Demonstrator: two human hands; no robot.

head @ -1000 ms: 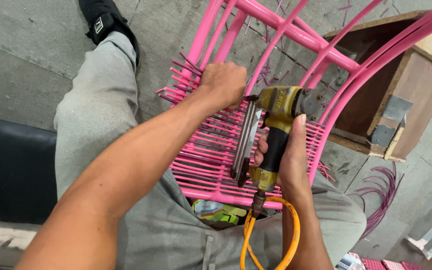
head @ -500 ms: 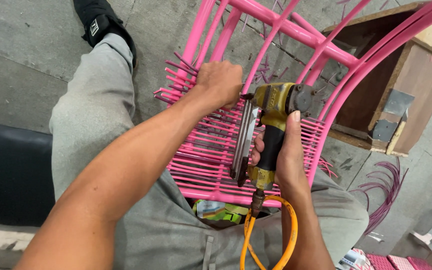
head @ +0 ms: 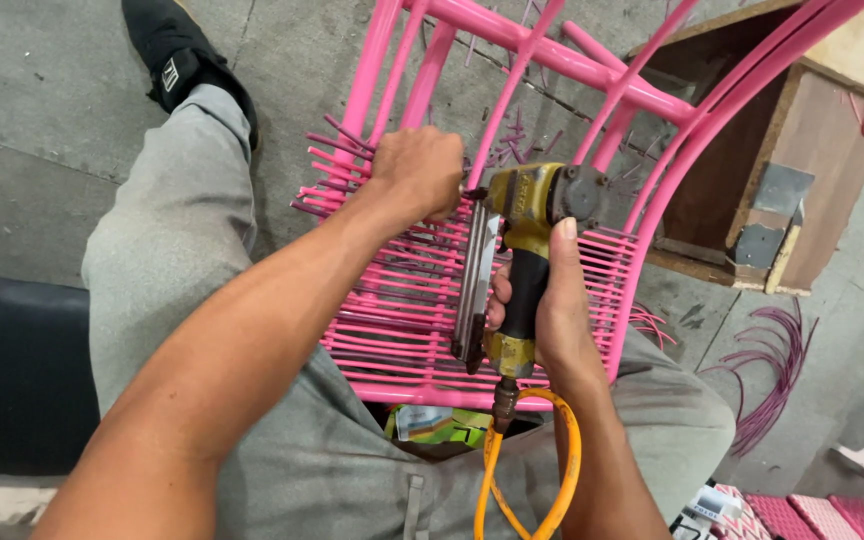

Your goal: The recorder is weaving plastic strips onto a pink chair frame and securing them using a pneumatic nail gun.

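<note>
two closed grips: right hand (head: pixel 552 320) around yellow nail gun (head: pixel 527 215), left hand (head: pixel 417 172) on pink chair cords (head: pixel 402 300)

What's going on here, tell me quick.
A seated person has a pink chair frame propped across their lap. The right hand grips a yellow air stapler with an orange hose, its nose against the woven pink cords. The left hand clenches the cords beside the nose. Cut cord scraps lie on the concrete floor.
</note>
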